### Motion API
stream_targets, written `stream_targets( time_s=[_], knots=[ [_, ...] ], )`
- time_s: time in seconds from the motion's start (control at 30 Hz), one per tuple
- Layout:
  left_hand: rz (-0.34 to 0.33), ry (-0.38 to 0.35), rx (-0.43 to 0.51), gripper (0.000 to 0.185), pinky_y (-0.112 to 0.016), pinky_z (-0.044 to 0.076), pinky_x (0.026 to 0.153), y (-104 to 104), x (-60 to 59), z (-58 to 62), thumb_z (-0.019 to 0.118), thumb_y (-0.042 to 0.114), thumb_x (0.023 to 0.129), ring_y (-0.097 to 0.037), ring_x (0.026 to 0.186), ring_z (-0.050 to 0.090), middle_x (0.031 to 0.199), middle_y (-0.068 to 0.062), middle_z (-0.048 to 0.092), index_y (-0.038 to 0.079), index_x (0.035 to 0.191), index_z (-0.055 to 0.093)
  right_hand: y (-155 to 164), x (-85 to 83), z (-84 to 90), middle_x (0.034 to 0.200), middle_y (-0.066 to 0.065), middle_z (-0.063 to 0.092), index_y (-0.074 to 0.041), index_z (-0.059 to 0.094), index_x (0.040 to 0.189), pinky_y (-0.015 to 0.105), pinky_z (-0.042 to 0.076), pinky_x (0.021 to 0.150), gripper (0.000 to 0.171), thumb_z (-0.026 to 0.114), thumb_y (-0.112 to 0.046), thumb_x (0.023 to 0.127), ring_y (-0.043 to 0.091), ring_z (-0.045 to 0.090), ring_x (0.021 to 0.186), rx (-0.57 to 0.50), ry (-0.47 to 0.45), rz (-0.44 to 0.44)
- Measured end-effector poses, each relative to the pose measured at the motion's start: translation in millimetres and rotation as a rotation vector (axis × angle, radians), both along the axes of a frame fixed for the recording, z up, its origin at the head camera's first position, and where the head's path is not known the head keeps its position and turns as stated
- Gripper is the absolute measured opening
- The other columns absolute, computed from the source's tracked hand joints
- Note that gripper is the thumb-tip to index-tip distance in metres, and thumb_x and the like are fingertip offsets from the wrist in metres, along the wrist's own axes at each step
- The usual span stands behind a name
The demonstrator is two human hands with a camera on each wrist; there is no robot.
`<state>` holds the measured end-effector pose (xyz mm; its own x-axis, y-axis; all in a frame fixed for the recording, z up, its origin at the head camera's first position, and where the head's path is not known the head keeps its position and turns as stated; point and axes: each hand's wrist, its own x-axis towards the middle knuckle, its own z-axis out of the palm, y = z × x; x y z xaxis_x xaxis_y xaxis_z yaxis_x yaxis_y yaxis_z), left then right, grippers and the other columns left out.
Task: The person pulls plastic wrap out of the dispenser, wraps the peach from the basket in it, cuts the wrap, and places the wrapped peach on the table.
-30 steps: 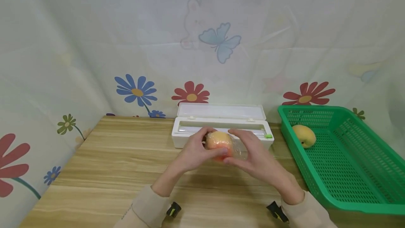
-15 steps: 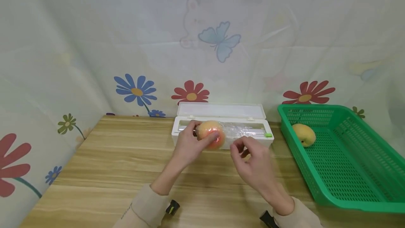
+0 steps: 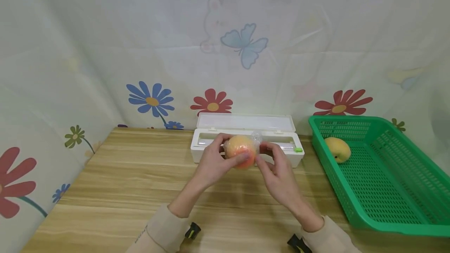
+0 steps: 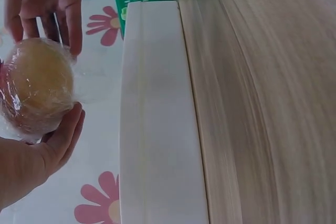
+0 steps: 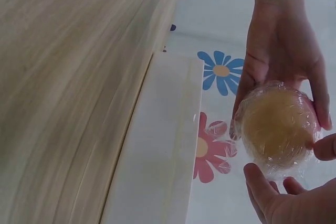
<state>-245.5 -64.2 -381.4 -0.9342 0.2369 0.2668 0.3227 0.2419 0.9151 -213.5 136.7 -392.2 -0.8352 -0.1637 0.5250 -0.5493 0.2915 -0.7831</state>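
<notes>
A round yellow-and-red fruit (image 3: 240, 149), its kind unclear, is wrapped in clear, crinkled cling film (image 5: 223, 137). My left hand (image 3: 213, 165) grips it from the left, thumb across the front and fingers behind. On the other side my right hand (image 3: 279, 177) has its thumb and fingertips against the wrapped fruit, near a loose bunch of film (image 3: 256, 136). Both hands hold it raised in front of a white cling film dispenser (image 3: 202, 154). That dispenser has its lid (image 3: 246, 121) up, and a film roll (image 3: 283, 145) shows inside.
A green plastic basket (image 3: 386, 229) stands at the right of the wooden table (image 3: 140, 175). One yellow fruit (image 3: 337, 150) lies inside, against its left wall. Behind the table hangs a flower-printed cloth (image 3: 168, 50).
My right hand drew away from the fruit, then came back to its right side. A strip of film that trailed to the right is now gathered close against the fruit.
</notes>
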Motion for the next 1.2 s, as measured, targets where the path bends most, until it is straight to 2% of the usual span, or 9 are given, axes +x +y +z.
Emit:
stream_targets(
  time_s=[0.2, 0.33, 0.5, 0.6, 0.67, 0.8, 0.93, 1.2],
  knots=[
    [-0.010, 0.032, -0.025, 0.065, -0.034, 0.058, 0.081, 1, 0.5, -1.2, 0.086, 0.041, 0.084, -0.021, 0.103, 0.061, 0.121, 0.000, 0.059, 0.014, 0.134, 0.055, 0, -0.6, -0.3, 0.138, 0.018, 0.049, 0.007, 0.043, 0.142, 0.025, 0.051, 0.096, 0.041, 0.056, -0.002, 0.104, 0.030, 0.050, 0.126, -0.067, -0.042, 0.064],
    [-0.013, 0.064, -0.028, 0.067, -0.032, 0.057, 0.086, 2, 1.0, -1.4, 0.088, 0.042, 0.082, -0.019, 0.108, 0.059, 0.125, 0.001, 0.057, 0.013, 0.134, 0.056, -1, 1.7, 2.1, 0.144, 0.017, 0.045, 0.005, 0.038, 0.148, 0.029, 0.048, 0.102, 0.053, 0.057, 0.004, 0.099, 0.030, 0.046, 0.131, -0.043, -0.092, 0.075],
    [-0.031, 0.085, -0.004, 0.067, -0.037, 0.056, 0.088, 3, 2.4, -0.5, 0.090, 0.042, 0.079, -0.018, 0.108, 0.058, 0.124, 0.004, 0.058, 0.017, 0.132, 0.058, -2, 3.7, 5.5, 0.151, 0.013, 0.038, -0.001, 0.031, 0.151, 0.041, 0.040, 0.111, 0.074, 0.074, -0.003, 0.091, 0.030, 0.038, 0.141, 0.016, -0.160, 0.063],
    [-0.059, 0.098, 0.002, 0.066, -0.042, 0.055, 0.091, 4, 2.5, -0.3, 0.091, 0.039, 0.078, -0.018, 0.110, 0.056, 0.125, 0.005, 0.057, 0.019, 0.132, 0.059, -2, 3.6, 7.4, 0.149, 0.013, 0.038, -0.003, 0.030, 0.150, 0.047, 0.041, 0.111, 0.086, 0.086, -0.012, 0.085, 0.031, 0.038, 0.140, 0.018, -0.188, 0.033],
    [-0.078, 0.108, -0.001, 0.066, -0.043, 0.054, 0.092, 5, 2.8, -0.1, 0.092, 0.036, 0.078, -0.017, 0.112, 0.056, 0.125, 0.006, 0.057, 0.020, 0.133, 0.059, -2, 3.0, 8.3, 0.148, 0.013, 0.039, -0.004, 0.030, 0.150, 0.049, 0.042, 0.110, 0.090, 0.089, -0.013, 0.082, 0.032, 0.040, 0.139, 0.024, -0.204, 0.015],
    [-0.102, 0.128, -0.028, 0.067, -0.045, 0.050, 0.100, 6, 3.3, 0.1, 0.093, 0.031, 0.078, -0.015, 0.114, 0.056, 0.128, 0.008, 0.057, 0.021, 0.135, 0.058, -1, 1.5, 9.8, 0.143, 0.013, 0.040, -0.002, 0.038, 0.148, 0.050, 0.046, 0.105, 0.088, 0.091, -0.010, 0.078, 0.031, 0.042, 0.134, 0.051, -0.194, 0.007],
    [-0.128, 0.141, -0.037, 0.069, -0.045, 0.048, 0.103, 6, 3.2, -0.9, 0.093, 0.029, 0.077, -0.015, 0.115, 0.057, 0.130, 0.008, 0.057, 0.020, 0.136, 0.058, 3, -0.5, 10.4, 0.140, 0.011, 0.042, -0.004, 0.047, 0.143, 0.050, 0.048, 0.102, 0.081, 0.092, -0.009, 0.075, 0.028, 0.045, 0.129, 0.080, -0.165, 0.014],
    [-0.166, 0.165, -0.027, 0.073, -0.042, 0.050, 0.100, 6, 3.7, -1.0, 0.096, 0.027, 0.074, -0.014, 0.114, 0.057, 0.130, 0.009, 0.057, 0.020, 0.137, 0.060, 7, 1.6, 12.7, 0.143, 0.014, 0.046, -0.004, 0.039, 0.145, 0.052, 0.046, 0.101, 0.086, 0.092, -0.012, 0.077, 0.032, 0.051, 0.127, 0.070, -0.251, 0.060]
  ],
)
